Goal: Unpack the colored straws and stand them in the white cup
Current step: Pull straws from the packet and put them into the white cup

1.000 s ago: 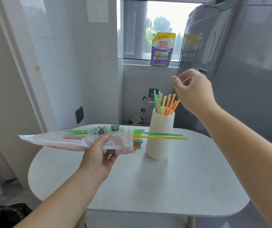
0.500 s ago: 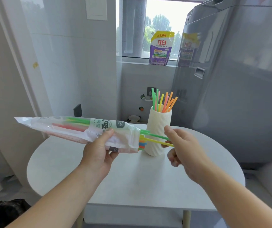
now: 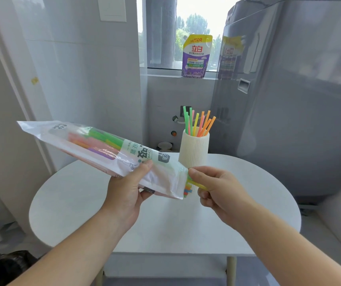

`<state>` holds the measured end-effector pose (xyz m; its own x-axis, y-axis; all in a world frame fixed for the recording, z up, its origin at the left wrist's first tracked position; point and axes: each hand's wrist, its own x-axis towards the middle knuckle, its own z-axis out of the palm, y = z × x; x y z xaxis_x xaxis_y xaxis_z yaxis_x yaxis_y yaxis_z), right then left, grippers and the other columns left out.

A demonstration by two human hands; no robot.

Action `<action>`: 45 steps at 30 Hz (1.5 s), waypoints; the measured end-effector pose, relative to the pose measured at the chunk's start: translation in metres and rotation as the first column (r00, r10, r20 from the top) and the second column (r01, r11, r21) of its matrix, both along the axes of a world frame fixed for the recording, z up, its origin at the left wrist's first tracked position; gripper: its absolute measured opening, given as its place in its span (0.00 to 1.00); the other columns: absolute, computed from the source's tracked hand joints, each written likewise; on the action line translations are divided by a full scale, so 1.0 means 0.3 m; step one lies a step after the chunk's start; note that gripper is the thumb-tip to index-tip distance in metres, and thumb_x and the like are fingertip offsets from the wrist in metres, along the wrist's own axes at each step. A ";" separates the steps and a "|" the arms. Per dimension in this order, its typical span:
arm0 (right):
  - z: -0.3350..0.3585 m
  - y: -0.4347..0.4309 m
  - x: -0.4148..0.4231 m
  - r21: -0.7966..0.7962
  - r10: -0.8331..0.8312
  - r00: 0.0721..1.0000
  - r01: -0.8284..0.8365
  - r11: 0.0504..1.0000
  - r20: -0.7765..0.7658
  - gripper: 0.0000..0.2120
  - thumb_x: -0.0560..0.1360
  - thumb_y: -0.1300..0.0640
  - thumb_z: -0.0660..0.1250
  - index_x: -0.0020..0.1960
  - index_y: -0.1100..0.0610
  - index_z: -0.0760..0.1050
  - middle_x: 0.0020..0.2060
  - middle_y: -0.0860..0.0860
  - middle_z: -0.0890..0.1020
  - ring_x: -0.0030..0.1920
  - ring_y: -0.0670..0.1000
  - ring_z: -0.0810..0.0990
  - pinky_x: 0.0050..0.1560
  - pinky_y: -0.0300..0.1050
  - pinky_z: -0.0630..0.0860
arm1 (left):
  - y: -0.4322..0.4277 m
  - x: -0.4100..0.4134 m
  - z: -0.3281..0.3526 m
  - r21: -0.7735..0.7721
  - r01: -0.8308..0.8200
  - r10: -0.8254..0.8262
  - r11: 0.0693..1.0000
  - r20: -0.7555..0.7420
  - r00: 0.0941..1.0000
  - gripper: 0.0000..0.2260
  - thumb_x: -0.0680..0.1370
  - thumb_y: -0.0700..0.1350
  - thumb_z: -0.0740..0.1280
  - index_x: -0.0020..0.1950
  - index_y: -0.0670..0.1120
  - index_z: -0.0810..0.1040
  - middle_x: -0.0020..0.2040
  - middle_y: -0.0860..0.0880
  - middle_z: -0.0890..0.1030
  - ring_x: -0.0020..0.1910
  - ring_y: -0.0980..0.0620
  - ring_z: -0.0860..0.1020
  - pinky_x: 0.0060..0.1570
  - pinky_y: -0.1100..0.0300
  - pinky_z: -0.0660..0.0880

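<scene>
Step in hand: another pull from the pack. The yellow straw (image 3: 196, 183) is pinched between thumb and forefinger of the right hand (image 3: 217, 188), right at the open mouth of the straw bag (image 3: 107, 149); a green end seems caught in the same pinch, but that cannot be told for sure. Most of the pinched straw's length is judged to be inside the bag, on the far side of the thumb from the palm. A few more cut ends (blue, orange, green) (image 3: 187, 191) poke out of the mouth just below the right fingertips.

The bag is clamped by the left hand (image 3: 128, 193), thumb on top, fingers underneath, near the open end; the sealed end is tilted up and away to the left. Held clear above the table (image 3: 165, 223).

Next move, as judged: straw to be drawn straight out along the bag axis, left grip kept firm so the neighbours are not dragged out, then turned upright and dropped into the white cup (image 3: 194, 151), which stands just behind the right thumb.

Count:
- straws in the cup (image 3: 198, 123): roughly nine (green, pink, yellow, orange); overlap prevents an exact figure
- straws left in the bag: many, not countable through the film
- cup: 1; bag: 1
</scene>
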<state>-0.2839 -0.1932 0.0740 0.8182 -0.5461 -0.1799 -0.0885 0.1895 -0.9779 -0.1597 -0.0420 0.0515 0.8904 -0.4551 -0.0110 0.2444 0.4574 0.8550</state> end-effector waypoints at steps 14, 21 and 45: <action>0.015 -0.027 -0.012 0.273 -0.092 0.994 0.105 0.956 -0.062 0.10 0.77 0.63 0.68 0.57 0.65 0.77 0.47 0.63 0.81 0.31 0.53 0.83 0.29 0.41 0.79 | 0.010 0.006 0.005 -0.002 0.002 -0.002 1.000 -0.003 1.000 0.16 0.77 0.40 0.72 0.63 0.51 0.79 0.50 0.52 0.86 0.50 0.51 0.84 0.35 0.57 0.81; 0.002 -0.020 -0.014 0.183 -0.005 0.999 0.011 0.983 -0.033 0.08 0.74 0.61 0.74 0.52 0.63 0.81 0.41 0.58 0.85 0.32 0.50 0.81 0.29 0.38 0.77 | 0.006 0.004 0.002 0.004 -0.004 0.004 1.000 -0.004 1.000 0.21 0.76 0.40 0.73 0.69 0.48 0.78 0.53 0.51 0.86 0.52 0.50 0.85 0.36 0.57 0.81; 0.010 -0.055 -0.042 0.144 0.059 0.998 -0.063 0.987 0.037 0.07 0.75 0.65 0.71 0.52 0.64 0.81 0.41 0.60 0.85 0.36 0.54 0.85 0.35 0.41 0.82 | 0.021 0.028 0.003 -0.016 -0.013 0.012 1.000 -0.036 0.999 0.15 0.77 0.41 0.72 0.63 0.50 0.79 0.51 0.49 0.86 0.50 0.48 0.84 0.35 0.56 0.81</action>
<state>-0.2964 -0.2097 0.0769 0.8559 -0.4648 -0.2268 -0.0733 0.3250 -0.9429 -0.1514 -0.0357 0.0525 0.8952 -0.4442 -0.0358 0.2689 0.4743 0.8383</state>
